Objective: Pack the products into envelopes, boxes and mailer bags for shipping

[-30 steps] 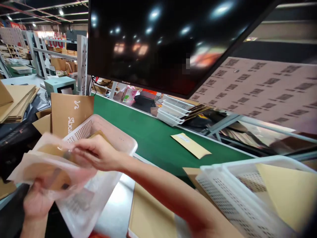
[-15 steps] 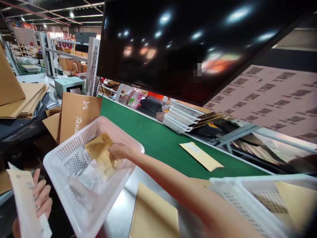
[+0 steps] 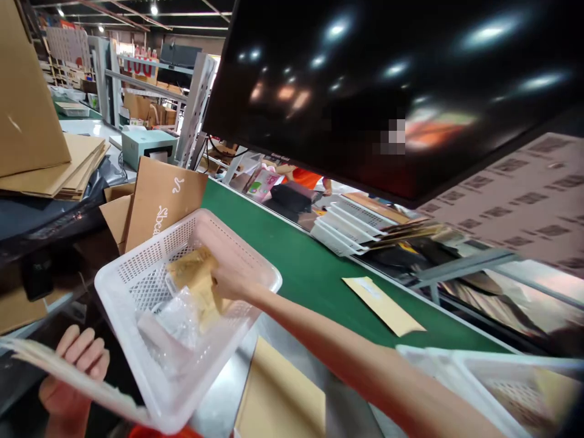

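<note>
My right hand (image 3: 232, 283) reaches into a white plastic basket (image 3: 116, 267) and has its fingers closed at the edge of a yellow-brown paper packet (image 3: 190, 269). Clear plastic-wrapped items (image 3: 171, 325) lie in the basket beside that packet. At lower left, my left hand (image 3: 82, 365) grips a pale envelope (image 3: 68, 372), seen nearly edge-on, with the fingers curled over it. The envelope's lower end comes close to the basket's front corner; whether they touch I cannot tell.
A kraft envelope (image 3: 283, 395) lies on the metal table; another labelled envelope (image 3: 383, 305) rests on the green belt (image 3: 274, 243). A second white basket (image 3: 449, 371) stands right. An open carton (image 3: 162, 198) sits behind my basket. A large monitor (image 3: 347, 85) hangs overhead.
My left hand has turned the envelope from face-on to nearly edge-on, its lower end now toward the basket. My right hand stays at the brown packet. The whole view has shifted slightly.
</note>
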Action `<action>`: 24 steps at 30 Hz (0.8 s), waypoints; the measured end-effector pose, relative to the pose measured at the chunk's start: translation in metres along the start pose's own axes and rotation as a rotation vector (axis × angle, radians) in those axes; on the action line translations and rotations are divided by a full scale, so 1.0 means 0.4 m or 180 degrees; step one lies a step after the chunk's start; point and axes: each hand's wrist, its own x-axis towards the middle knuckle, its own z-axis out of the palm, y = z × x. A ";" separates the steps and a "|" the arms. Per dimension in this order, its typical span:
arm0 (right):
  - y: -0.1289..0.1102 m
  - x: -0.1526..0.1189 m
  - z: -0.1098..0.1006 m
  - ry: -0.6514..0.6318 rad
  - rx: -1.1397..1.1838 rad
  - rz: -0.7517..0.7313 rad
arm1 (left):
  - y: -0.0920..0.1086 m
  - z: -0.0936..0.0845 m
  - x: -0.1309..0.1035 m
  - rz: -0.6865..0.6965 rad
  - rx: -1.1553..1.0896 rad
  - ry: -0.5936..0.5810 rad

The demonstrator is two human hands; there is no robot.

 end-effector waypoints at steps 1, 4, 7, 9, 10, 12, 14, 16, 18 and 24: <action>-0.011 0.015 -0.013 -0.0012 -0.0108 -0.0103 | 0.002 -0.006 0.006 -0.0055 -0.0097 -0.0076; -0.054 0.074 -0.050 0.0028 -0.0441 -0.0471 | -0.002 -0.019 0.023 -0.0281 -0.0259 -0.0264; -0.095 0.131 -0.064 -0.0073 -0.0693 -0.0847 | -0.013 -0.021 0.026 -0.0559 -0.0233 -0.0176; -0.113 0.154 -0.054 -0.0228 -0.0847 -0.1091 | -0.016 -0.021 0.020 -0.0665 -0.0203 -0.0151; -0.119 0.159 -0.043 -0.0305 -0.0914 -0.1181 | -0.013 -0.023 0.016 -0.0705 -0.0190 -0.0215; -0.122 0.160 -0.019 -0.0415 -0.1009 -0.1239 | -0.002 -0.032 0.006 -0.0744 -0.0166 -0.0409; -0.117 0.151 0.002 -0.0497 -0.1055 -0.1174 | 0.015 -0.053 -0.006 -0.0757 -0.0068 -0.0433; -0.112 0.139 0.012 -0.0564 -0.1053 -0.1092 | 0.030 -0.085 -0.018 -0.0594 0.0089 -0.0212; -0.112 0.129 0.009 -0.0612 -0.1030 -0.1064 | 0.037 -0.125 -0.028 -0.0318 0.0279 0.0032; -0.171 0.117 -0.044 -0.0555 -0.1077 -0.0787 | 0.048 -0.197 -0.030 0.0066 0.0706 0.0306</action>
